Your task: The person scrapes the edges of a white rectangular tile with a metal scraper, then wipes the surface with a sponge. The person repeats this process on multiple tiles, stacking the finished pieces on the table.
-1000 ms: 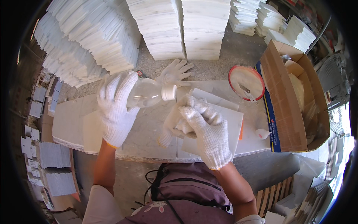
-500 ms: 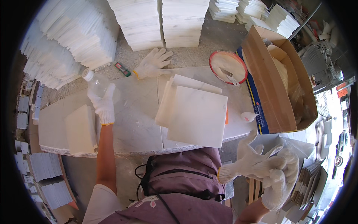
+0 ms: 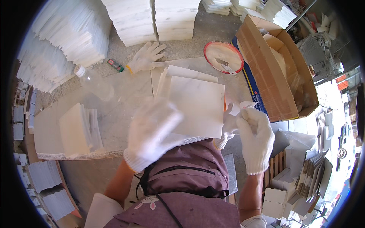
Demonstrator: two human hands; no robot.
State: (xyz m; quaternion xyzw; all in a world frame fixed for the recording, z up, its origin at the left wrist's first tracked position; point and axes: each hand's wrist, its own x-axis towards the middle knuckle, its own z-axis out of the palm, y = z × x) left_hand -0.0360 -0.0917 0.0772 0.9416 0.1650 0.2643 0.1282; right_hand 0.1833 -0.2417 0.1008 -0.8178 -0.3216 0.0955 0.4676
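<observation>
Your right hand (image 3: 255, 138) pinched a small white cloth (image 3: 243, 107) beside the marble tile (image 3: 195, 106); your blurred left hand (image 3: 152, 131) looked spread. The tile overhung the table edge (image 3: 76, 155), so a careless push could have dropped it.

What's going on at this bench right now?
A person in white work gloves stands at a stone-topped bench. The right hand holds a small white object at the right edge of a stack of square white tiles. The left hand is blurred above the bench's near edge. A clear plastic bottle lies at the left, a spare glove and a red-rimmed bowl sit farther back.
</observation>
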